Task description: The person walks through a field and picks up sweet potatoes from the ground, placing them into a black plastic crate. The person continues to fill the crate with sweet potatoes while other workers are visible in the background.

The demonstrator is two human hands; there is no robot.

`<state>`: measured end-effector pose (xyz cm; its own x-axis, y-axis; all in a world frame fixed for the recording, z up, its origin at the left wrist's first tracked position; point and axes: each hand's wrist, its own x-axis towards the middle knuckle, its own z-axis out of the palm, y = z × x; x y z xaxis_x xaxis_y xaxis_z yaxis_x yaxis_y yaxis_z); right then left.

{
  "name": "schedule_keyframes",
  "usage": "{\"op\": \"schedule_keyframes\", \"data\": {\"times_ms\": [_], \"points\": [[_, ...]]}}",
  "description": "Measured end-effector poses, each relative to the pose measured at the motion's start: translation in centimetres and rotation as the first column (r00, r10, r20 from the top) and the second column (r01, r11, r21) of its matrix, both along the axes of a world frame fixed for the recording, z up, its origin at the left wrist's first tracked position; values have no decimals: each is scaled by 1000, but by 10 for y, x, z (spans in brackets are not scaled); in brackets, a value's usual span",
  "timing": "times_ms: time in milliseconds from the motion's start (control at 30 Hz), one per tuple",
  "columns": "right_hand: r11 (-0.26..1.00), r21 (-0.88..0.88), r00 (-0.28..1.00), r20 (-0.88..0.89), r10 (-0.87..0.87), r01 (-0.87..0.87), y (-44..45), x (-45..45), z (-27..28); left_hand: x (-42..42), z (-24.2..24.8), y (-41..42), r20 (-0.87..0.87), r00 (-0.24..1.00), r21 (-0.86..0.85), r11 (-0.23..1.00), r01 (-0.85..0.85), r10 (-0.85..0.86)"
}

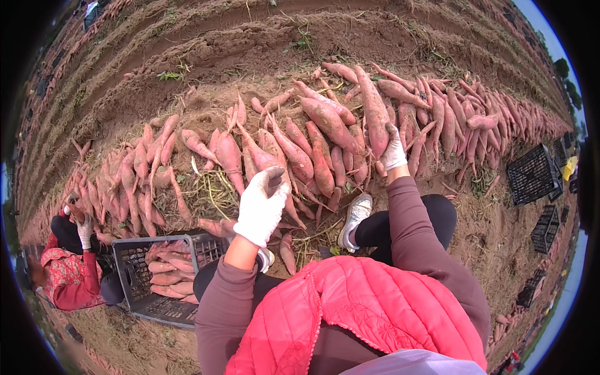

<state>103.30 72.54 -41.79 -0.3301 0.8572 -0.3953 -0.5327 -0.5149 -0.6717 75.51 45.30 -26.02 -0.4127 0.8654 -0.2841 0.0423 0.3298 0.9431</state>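
My right hand (393, 149), in a white work glove soiled at the fingers, grips the lower end of a large sweet potato (373, 110), tilted over the long heap. My left hand (264, 201), gloved alike, is raised with fingers curved and apart, and no object shows in it. Beneath and beyond both hands lies a row of pink-red sweet potatoes (326, 123) on the soil. A black plastic crate (154, 307) at my left holds several sweet potatoes (171, 274), stacked at its inner side.
At the far left a co-worker in a red patterned top (70, 276) sits by the heap, a gloved hand (85, 232) near it. Black crates (534, 174) stand at right. Vine scraps (215, 190) lie among the roots, and ridged soil (225, 42) stretches beyond. My shoe (357, 218) is beside the heap.
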Motion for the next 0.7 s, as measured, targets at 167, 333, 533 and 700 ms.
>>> {"op": "schedule_keyframes", "data": {"times_ms": [167,333,533,700], "points": [[854,206,875,25,484,-478,-119,-83,91,6,5,3,422,906,53,997,-56,29],[393,530,656,533,535,-751,-170,-157,172,-28,22,-28,815,505,133,755,-643,286],[229,510,555,802,221,-829,-162,-143,182,-125,58,-140,898,356,333,130,-934,257],[218,510,531,846,48,-832,-117,-66,158,-192,11,-302,628,91,367,-191,-910,773]]}}
